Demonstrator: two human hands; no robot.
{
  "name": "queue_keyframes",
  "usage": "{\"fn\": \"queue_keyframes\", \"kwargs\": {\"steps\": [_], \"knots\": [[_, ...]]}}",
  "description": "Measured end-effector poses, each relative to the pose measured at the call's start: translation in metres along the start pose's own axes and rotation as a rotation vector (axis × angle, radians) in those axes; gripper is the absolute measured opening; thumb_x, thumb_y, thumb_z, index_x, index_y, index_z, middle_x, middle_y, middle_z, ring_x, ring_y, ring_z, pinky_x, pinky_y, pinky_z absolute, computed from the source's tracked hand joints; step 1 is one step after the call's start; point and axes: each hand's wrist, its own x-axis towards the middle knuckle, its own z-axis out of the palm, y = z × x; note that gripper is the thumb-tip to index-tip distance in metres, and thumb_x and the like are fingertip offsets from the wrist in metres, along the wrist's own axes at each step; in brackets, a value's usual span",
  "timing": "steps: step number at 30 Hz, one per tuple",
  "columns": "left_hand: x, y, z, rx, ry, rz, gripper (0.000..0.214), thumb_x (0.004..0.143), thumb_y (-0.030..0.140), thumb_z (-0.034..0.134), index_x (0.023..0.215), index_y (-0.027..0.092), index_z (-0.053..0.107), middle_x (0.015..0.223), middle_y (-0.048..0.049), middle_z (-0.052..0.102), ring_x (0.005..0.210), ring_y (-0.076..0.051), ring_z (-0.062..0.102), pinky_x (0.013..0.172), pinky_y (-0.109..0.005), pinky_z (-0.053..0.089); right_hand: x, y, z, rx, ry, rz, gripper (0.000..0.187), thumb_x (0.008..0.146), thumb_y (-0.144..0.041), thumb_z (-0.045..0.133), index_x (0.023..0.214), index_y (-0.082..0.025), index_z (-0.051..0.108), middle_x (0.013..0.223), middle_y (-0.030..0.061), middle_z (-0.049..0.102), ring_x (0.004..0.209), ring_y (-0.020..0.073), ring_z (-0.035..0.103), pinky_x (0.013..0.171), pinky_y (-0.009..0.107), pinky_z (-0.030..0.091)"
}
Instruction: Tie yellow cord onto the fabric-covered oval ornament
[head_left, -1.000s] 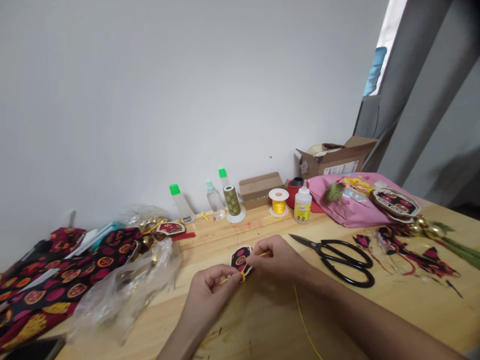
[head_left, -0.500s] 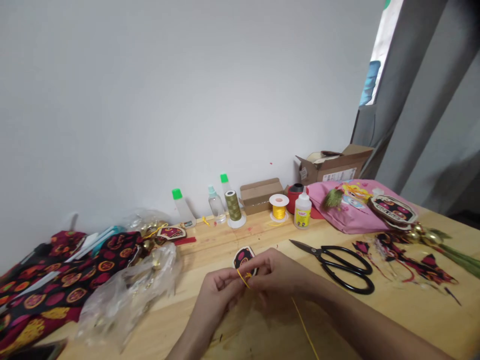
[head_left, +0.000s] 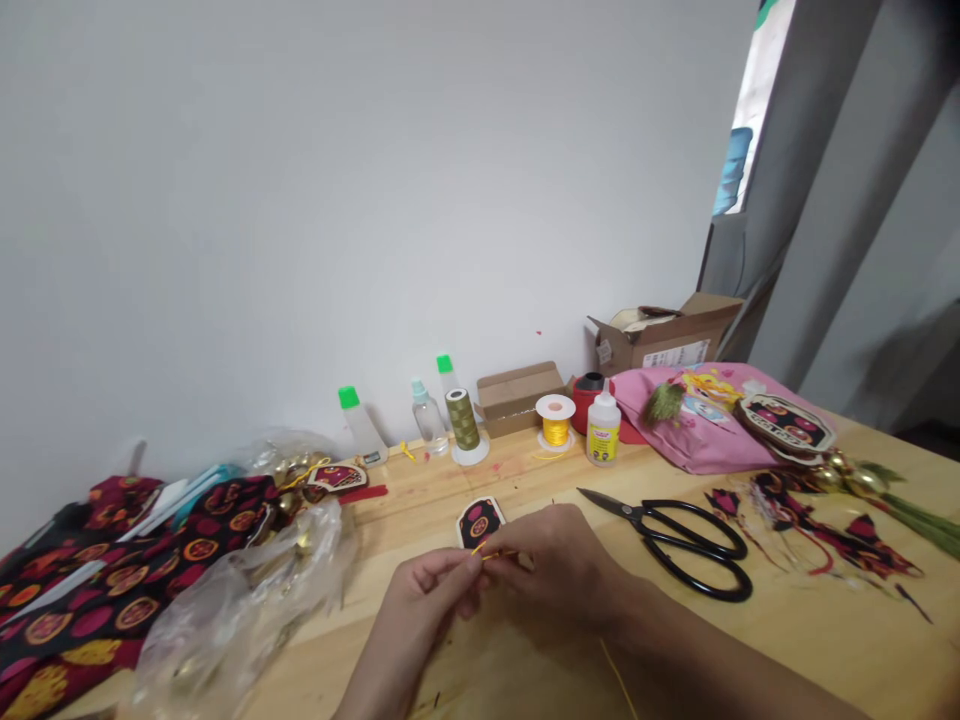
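Note:
My left hand (head_left: 435,595) and my right hand (head_left: 551,560) meet over the wooden table (head_left: 405,510). Both are closed in a pinch on a thin yellow cord (head_left: 478,548), which shows between the fingertips. A length of the cord trails down to the front edge of the view from beneath my right wrist. Just beyond the fingertips is a small dark patterned piece with a pale border (head_left: 480,520); its near end is hidden behind my fingers. Whether the cord is joined to it I cannot tell.
Black-handled scissors (head_left: 694,540) lie right of my hands. Fabric scraps (head_left: 840,530) and a pink bag (head_left: 690,440) are farther right. A yellow cord spool (head_left: 556,425), green thread cone (head_left: 463,420) and glue bottle (head_left: 603,430) line the back. Plastic bag (head_left: 247,600) and patterned cloth (head_left: 150,560) lie left.
My fingertips have come closer together, and less of the yellow cord shows between them. My right hand has turned slightly, and more of the patterned piece is visible. The view has shifted a little.

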Motion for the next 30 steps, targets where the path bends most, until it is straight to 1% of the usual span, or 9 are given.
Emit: {"fn": "queue_keyframes", "kwargs": {"steps": [2,5,10,12,15,18,21,26,30], "knots": [[-0.001,0.001,0.000,-0.036,0.043,-0.012,0.024,0.061,0.036,0.064,0.065,0.013,0.067,0.043,0.0037,0.051,0.036,-0.004,0.033,0.036,-0.016,0.019,0.000,0.000,0.001,-0.019,0.027,-0.009,0.014,0.073,-0.026,0.052,0.066,-0.022,0.064,0.061,0.0000,0.065,0.055,0.0120,0.055,0.050,0.021,0.029],[-0.001,0.000,0.000,-0.143,0.059,-0.033,0.024,0.058,0.032,0.067,0.075,0.015,0.069,0.051,0.0002,0.060,0.048,-0.009,0.049,0.045,-0.017,0.033,0.001,0.000,0.003,-0.023,0.048,-0.047,0.009,0.070,-0.022,0.055,0.065,-0.021,0.062,0.062,0.0000,0.064,0.059,0.0126,0.054,0.053,0.021,0.031],[0.000,-0.001,-0.001,-0.179,0.151,-0.033,0.023,0.053,0.026,0.072,0.074,0.015,0.070,0.049,0.0009,0.062,0.041,-0.005,0.045,0.039,-0.013,0.030,0.002,0.004,0.008,-0.043,0.071,-0.178,0.011,0.073,-0.019,0.051,0.065,-0.020,0.059,0.067,0.0002,0.062,0.066,0.0122,0.052,0.057,0.020,0.034],[0.000,-0.002,0.000,-0.208,0.143,-0.042,0.025,0.051,0.026,0.073,0.073,0.015,0.071,0.051,-0.0011,0.065,0.045,-0.008,0.052,0.045,-0.016,0.037,0.002,0.006,0.010,-0.069,0.078,-0.187,0.010,0.072,-0.018,0.051,0.065,-0.020,0.057,0.069,-0.0001,0.061,0.068,0.0122,0.052,0.058,0.020,0.034],[0.001,-0.004,-0.002,-0.212,0.064,-0.050,0.028,0.053,0.030,0.071,0.077,0.015,0.071,0.060,-0.0056,0.070,0.057,-0.016,0.060,0.058,-0.024,0.045,0.002,0.008,0.011,-0.086,0.086,-0.163,0.006,0.069,-0.015,0.053,0.066,-0.020,0.055,0.072,-0.0007,0.060,0.070,0.0120,0.051,0.058,0.020,0.034],[0.002,-0.006,-0.004,-0.167,-0.005,-0.035,0.027,0.059,0.030,0.068,0.081,0.016,0.070,0.066,-0.0066,0.071,0.061,-0.018,0.062,0.060,-0.025,0.045,0.002,0.007,0.010,-0.085,0.085,-0.149,0.005,0.068,-0.015,0.054,0.067,-0.020,0.054,0.074,-0.0010,0.059,0.070,0.0116,0.051,0.059,0.020,0.034],[0.002,-0.005,-0.005,-0.216,-0.030,-0.033,0.026,0.059,0.028,0.068,0.082,0.016,0.069,0.069,-0.0073,0.071,0.063,-0.017,0.063,0.063,-0.025,0.046,0.003,0.007,0.009,-0.085,0.089,-0.163,0.005,0.071,-0.018,0.052,0.067,-0.020,0.054,0.073,-0.0012,0.059,0.070,0.0111,0.051,0.058,0.019,0.034],[0.000,-0.002,-0.001,-0.284,0.056,-0.042,0.025,0.052,0.027,0.072,0.074,0.013,0.070,0.061,-0.0067,0.071,0.058,-0.017,0.063,0.059,-0.024,0.047,0.004,0.006,0.010,-0.093,0.082,-0.179,0.008,0.073,-0.018,0.050,0.068,-0.020,0.057,0.072,-0.0006,0.058,0.069,0.0112,0.051,0.057,0.019,0.033],[0.002,-0.006,-0.002,-0.171,0.126,0.004,0.021,0.054,0.028,0.071,0.069,0.013,0.068,0.060,-0.0052,0.070,0.057,-0.015,0.062,0.054,-0.020,0.046,0.003,0.004,0.008,-0.069,0.070,-0.153,0.011,0.073,-0.019,0.050,0.071,-0.021,0.061,0.074,0.0008,0.060,0.071,0.0123,0.051,0.059,0.020,0.034]]}}
